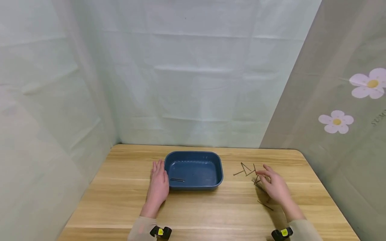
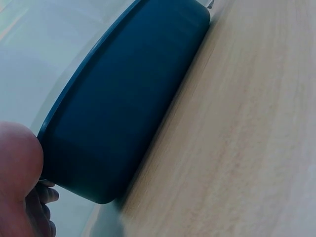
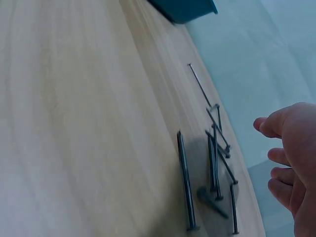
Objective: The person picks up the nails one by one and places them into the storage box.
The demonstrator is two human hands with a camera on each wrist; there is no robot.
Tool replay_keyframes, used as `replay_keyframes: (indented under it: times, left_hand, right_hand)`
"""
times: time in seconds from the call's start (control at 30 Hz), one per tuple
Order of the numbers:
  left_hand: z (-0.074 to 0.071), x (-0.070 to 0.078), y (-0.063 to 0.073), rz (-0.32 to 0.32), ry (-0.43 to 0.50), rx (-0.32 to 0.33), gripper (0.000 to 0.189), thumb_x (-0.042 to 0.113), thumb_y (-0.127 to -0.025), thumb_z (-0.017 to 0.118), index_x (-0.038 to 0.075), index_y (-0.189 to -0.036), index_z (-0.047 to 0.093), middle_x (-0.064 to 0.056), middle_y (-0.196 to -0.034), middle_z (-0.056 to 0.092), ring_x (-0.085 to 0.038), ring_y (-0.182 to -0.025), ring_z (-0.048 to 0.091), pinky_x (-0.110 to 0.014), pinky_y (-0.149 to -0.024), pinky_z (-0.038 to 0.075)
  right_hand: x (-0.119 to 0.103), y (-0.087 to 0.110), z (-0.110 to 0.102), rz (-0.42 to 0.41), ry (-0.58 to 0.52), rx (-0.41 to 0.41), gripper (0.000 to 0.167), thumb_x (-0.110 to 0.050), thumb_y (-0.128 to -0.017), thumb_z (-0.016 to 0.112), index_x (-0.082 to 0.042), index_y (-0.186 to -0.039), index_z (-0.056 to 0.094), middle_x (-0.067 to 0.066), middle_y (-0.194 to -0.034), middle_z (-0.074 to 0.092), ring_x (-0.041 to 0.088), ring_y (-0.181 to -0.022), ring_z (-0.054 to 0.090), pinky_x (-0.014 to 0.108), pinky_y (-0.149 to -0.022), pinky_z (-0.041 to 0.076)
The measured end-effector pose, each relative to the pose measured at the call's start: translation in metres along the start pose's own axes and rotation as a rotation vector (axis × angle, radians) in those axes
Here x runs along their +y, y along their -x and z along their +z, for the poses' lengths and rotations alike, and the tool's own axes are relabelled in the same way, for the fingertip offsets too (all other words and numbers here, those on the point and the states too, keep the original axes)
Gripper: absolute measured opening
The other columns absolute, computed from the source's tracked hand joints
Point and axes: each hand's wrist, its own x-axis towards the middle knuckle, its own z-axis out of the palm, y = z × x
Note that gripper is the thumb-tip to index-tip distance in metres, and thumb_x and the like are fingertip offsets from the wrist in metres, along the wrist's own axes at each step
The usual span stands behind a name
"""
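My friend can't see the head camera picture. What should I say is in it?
A person's right hand hovers by scattered thin, dark metal nails on a light wooden table. The left hand rests against the left side of a blue rectangular tray with more nails inside.

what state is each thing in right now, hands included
Blue tray: upright, nails inside
Nails in tray: lying side by side
Loose nails: scattered on the table, some crossing
Left hand: fingers extended, touching the tray
Right hand: above the loose nails, no nail visible in its fingers
Cloth backdrop: hanging, creased
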Motion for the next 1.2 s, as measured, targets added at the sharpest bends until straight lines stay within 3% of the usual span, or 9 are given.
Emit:
replay_keyframes:
  times: [0.4, 0.63, 0.87, 1.2]
  left_hand:
    - [0.001, -0.004, -0.001, -0.011, 0.003, -0.013, 0.051, 0.006, -0.113, 0.038, -0.017, -0.158, 0.033, -0.035, -0.168, 0.028, -0.051, -0.160, 0.011, -0.065, -0.128, 0.012]
    - [0.000, -0.003, -0.001, -0.006, 0.005, -0.007, 0.051, 0.006, -0.113, 0.038, -0.017, -0.158, 0.034, -0.035, -0.168, 0.029, -0.051, -0.160, 0.011, -0.066, -0.128, 0.013]
    - [-0.001, -0.003, -0.001, -0.018, 0.014, -0.020, 0.051, 0.006, -0.113, 0.037, -0.017, -0.159, 0.033, -0.034, -0.168, 0.028, -0.050, -0.161, 0.010, -0.065, -0.129, 0.012]
    - [0.002, -0.002, 0.001, 0.004, 0.026, 0.012, 0.050, 0.005, -0.112, 0.039, -0.018, -0.156, 0.036, -0.036, -0.166, 0.030, -0.053, -0.159, 0.013, -0.067, -0.127, 0.014]
  right_hand:
    - [0.017, 0.011, -0.013, 0.016, 0.030, -0.003, 0.018, -0.009, -0.104, 0.068, -0.002, -0.118, 0.078, 0.036, -0.156, 0.046, 0.061, -0.146, 0.037, 0.076, -0.113, 0.035]
    - [0.020, 0.012, -0.015, 0.036, 0.147, -0.071, 0.008, -0.015, -0.098, 0.076, -0.008, -0.101, 0.080, 0.039, -0.156, 0.043, 0.065, -0.147, 0.030, 0.081, -0.112, 0.030]
    - [0.007, 0.006, -0.012, 0.052, 0.216, -0.144, 0.008, -0.023, -0.098, 0.078, -0.015, -0.097, 0.080, 0.039, -0.161, 0.036, 0.065, -0.149, 0.025, 0.083, -0.106, 0.035]
    - [0.000, 0.002, -0.005, 0.017, 0.265, -0.152, 0.012, -0.010, -0.093, 0.081, -0.016, -0.083, 0.078, 0.041, -0.157, 0.041, 0.064, -0.148, 0.028, 0.074, -0.098, 0.050]
